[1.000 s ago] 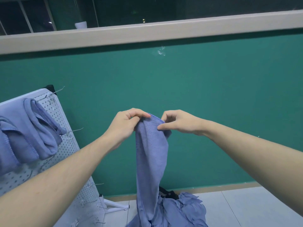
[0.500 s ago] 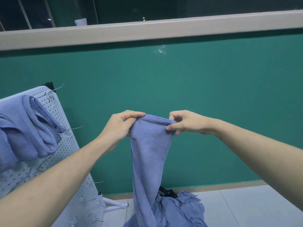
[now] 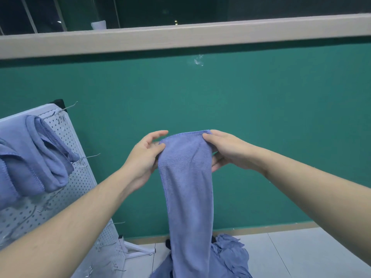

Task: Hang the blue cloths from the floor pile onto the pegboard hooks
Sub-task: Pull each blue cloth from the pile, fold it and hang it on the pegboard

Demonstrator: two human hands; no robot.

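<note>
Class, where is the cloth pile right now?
The pile lies on the floor at bottom centre, against the green wall, right of the pegboard.

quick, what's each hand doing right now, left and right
Left hand: grip closed on the top left corner of the blue cloth, thumb pinching it.
Right hand: grip closed on the cloth's top right corner.

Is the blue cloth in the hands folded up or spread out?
Partly spread: the blue cloth hangs long, its top edge stretched between the left hand and right hand.
</note>
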